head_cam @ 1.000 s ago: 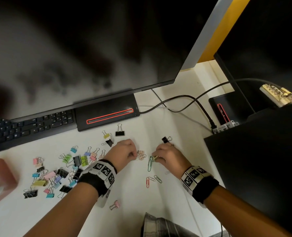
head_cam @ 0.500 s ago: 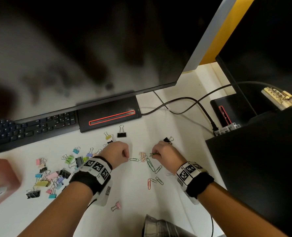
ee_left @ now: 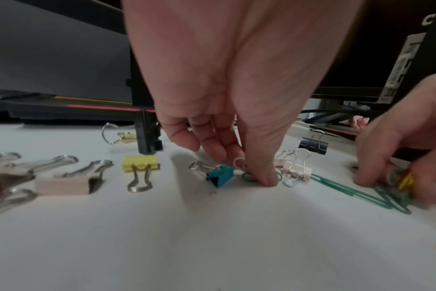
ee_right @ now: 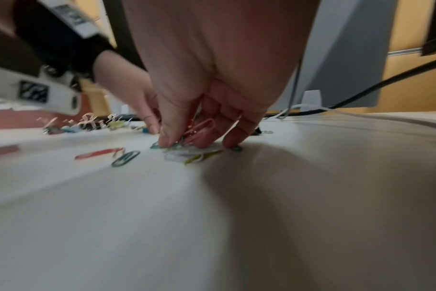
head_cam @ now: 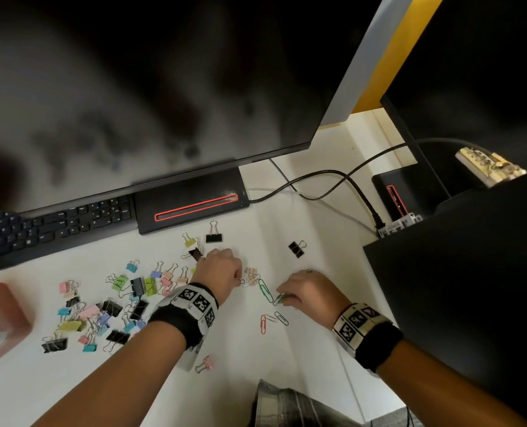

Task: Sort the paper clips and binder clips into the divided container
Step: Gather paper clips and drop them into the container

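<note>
Both hands work low over a white desk surface [head_cam: 151, 392]. The left hand [head_cam: 217, 269] has its fingers curled down to the desk, its thumb tip pressing on a small white wire paper clip [ee_left: 239, 163] beside a dark green one; whether that clip is lifted cannot be told. A teal metal binder clip [ee_left: 220, 176] lies just left of this thumb, and a pair of beige binder clips [ee_left: 295, 170] just right of it.

The right hand [head_cam: 313, 291] is cupped, fingertips down, over a small bunch of coloured wire paper clips [ee_right: 194, 137], pink ones caught between the fingers and white, yellow and green ones flat beneath. A long green paper clip [head_cam: 265, 290] lies between the two hands, its near end touching that bunch. Near the right wrist lie a red paper clip [head_cam: 263, 324] and a grey-green paper clip [head_cam: 281, 318].

Left of the left forearm spreads a loose scatter of coloured binder clips [head_cam: 102, 306]. A black binder clip [head_cam: 296, 249] sits alone beyond the right hand. The divided container cannot be made out with certainty.
</note>
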`<state>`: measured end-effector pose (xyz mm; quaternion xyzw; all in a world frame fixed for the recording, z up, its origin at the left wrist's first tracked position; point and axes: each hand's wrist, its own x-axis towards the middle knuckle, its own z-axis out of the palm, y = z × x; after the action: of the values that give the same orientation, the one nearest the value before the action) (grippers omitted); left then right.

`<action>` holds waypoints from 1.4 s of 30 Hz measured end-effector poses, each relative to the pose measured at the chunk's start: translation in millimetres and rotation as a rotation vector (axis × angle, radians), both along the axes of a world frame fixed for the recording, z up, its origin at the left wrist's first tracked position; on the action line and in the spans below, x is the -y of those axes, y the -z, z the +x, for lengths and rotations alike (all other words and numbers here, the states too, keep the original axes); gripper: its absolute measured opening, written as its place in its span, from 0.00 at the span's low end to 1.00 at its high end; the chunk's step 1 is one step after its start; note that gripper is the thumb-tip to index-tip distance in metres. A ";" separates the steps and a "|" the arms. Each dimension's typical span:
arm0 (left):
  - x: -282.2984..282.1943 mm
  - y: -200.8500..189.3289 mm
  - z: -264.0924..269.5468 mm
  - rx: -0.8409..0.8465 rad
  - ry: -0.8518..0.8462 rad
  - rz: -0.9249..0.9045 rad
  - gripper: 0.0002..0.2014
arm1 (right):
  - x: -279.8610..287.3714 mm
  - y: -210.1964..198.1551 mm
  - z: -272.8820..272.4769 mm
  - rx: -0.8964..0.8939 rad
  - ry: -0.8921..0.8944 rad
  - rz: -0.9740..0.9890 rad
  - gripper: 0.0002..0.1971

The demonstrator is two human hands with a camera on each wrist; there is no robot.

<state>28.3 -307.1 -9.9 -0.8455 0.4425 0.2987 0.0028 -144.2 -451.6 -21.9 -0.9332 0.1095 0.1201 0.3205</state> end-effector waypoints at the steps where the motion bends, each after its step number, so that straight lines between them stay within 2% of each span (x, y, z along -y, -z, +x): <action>1: 1.5 -0.7 0.1 -0.002 0.020 0.015 0.04 | -2.8 0.9 2.1 0.011 -0.035 -0.048 0.10; 3: 0.4 -2.2 -0.7 -0.005 0.046 0.015 0.03 | -6.2 2.6 6.7 0.041 -0.057 -0.099 0.05; 5: -6.1 -3.1 -3.1 -0.043 -0.009 -0.053 0.05 | -7.4 2.7 11.3 0.022 -0.059 -0.086 0.02; 9: -17.7 -3.3 -17.7 -0.114 -0.177 -0.193 0.11 | -7.6 1.9 12.8 -0.030 -0.065 -0.071 0.04; 13: -9.9 6.2 -31.6 -0.016 -0.218 -0.201 0.09 | -11.5 4.2 12.7 -0.064 -0.080 -0.085 0.06; 16: 0.4 9.6 -32.3 0.070 -0.186 -0.146 0.08 | -6.5 -1.7 13.2 -0.063 -0.032 -0.044 0.08; 20: 4.0 12.9 -29.8 0.076 -0.151 -0.111 0.07 | 15.6 -15.3 5.9 0.074 0.236 0.024 0.05; 22: 3.0 13.8 -29.0 0.078 -0.104 -0.126 0.09 | 26.5 -19.7 0.3 0.034 0.288 0.026 0.06; 25: 0.1 10.9 -27.1 0.012 -0.077 -0.182 0.10 | 34.2 -19.4 -8.7 -0.050 0.255 0.002 0.08; 28: -10.4 5.3 -26.8 -0.143 -0.092 -0.292 0.12 | 30.4 -20.8 -20.4 -0.116 0.135 -0.010 0.09; 31: -22.7 3.4 -33.3 -0.213 0.001 -0.330 0.16 | 24.8 -18.3 -34.0 -0.114 0.066 -0.036 0.09; 35: -17.6 10.1 -45.0 -0.203 0.105 -0.280 0.20 | 10.2 -5.9 -38.4 -0.064 0.030 -0.072 0.06; 42: -0.4 11.2 -43.9 -0.118 0.083 -0.206 0.12 | -14.5 9.0 -13.8 0.040 0.099 -0.056 0.05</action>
<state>-15.6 -306.8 -21.1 -0.8031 0.5051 0.3005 -0.0979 -158.0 -437.1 -30.9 -0.9374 0.1525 0.0824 0.3020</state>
